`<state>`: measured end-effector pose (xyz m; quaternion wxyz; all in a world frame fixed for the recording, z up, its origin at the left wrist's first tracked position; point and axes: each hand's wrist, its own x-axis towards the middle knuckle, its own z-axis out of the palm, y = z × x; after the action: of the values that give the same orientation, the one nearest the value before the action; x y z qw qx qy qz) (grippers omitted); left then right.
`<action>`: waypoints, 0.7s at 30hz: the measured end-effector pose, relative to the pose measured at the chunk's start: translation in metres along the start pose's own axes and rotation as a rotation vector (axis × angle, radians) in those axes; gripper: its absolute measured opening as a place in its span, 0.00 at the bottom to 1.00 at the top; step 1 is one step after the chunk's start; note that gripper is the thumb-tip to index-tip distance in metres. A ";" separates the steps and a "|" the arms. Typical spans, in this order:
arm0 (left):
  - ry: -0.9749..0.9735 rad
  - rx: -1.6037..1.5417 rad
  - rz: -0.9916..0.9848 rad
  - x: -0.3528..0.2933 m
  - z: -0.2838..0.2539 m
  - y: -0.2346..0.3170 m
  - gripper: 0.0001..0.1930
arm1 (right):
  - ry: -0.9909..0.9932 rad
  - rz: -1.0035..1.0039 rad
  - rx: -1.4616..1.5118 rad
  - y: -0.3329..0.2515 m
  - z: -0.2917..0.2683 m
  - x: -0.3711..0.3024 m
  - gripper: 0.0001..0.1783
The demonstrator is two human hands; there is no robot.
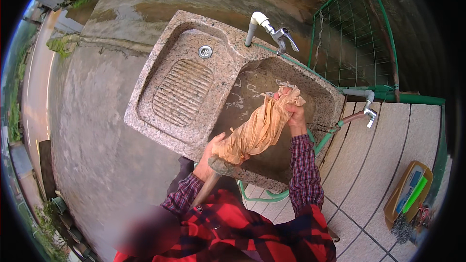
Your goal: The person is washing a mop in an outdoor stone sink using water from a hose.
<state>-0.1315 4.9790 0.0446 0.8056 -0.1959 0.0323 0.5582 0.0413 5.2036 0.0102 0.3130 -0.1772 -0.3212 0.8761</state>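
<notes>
A wet, light-orange cloth (264, 128) is bunched into a long, creased bundle over the deep basin of a speckled stone sink (315, 77). My right hand (295, 116) is closed round its far right end. At the near left end, my left hand (206, 157) grips the cloth too, its fingers partly hidden by the folds. Beside that hand, at the sink's near rim, is a rounded grey lump (222, 166) with a wooden stick (206, 189) running down from it. Shallow water (240, 99) with some foam lies in the basin under the cloth.
Left of the basin is a ribbed washboard (183, 92) with a drain (205, 52). A tap (281, 39) stands at the back rim, and another tap (371, 114) sits at the right. A green hose (320, 145) runs along the sink. A brown basket (407, 194) rests at lower right.
</notes>
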 end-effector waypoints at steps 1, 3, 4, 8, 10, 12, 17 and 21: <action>-0.010 0.005 0.022 0.000 0.003 0.003 0.27 | 0.075 0.050 -0.220 -0.006 0.000 0.001 0.26; 0.267 0.072 0.052 -0.009 0.014 0.010 0.26 | 0.062 0.116 -0.432 -0.020 0.041 0.002 0.19; 0.364 0.380 0.025 -0.009 0.039 0.009 0.29 | 0.097 0.155 -0.661 -0.034 0.063 -0.001 0.13; 0.402 1.063 -0.120 0.009 0.056 0.005 0.46 | 0.051 0.249 -1.085 -0.049 0.112 0.006 0.11; 0.341 1.227 -0.137 0.030 0.074 -0.013 0.39 | 0.042 0.149 -1.325 -0.043 0.105 0.010 0.13; 0.174 1.152 -0.067 0.046 0.068 -0.033 0.31 | -0.009 0.075 -1.623 -0.030 0.092 0.016 0.16; 0.528 1.676 -0.200 0.074 0.020 -0.047 0.34 | -0.246 0.242 -2.126 0.016 0.090 0.019 0.14; 0.516 1.812 -0.241 0.080 0.002 -0.050 0.27 | -0.114 0.377 -2.214 0.048 0.052 0.008 0.13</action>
<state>-0.0560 5.0359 0.0381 0.6712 0.3844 0.6096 0.1735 -0.0123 5.1569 0.0146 -0.1693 -0.3631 -0.9041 0.1486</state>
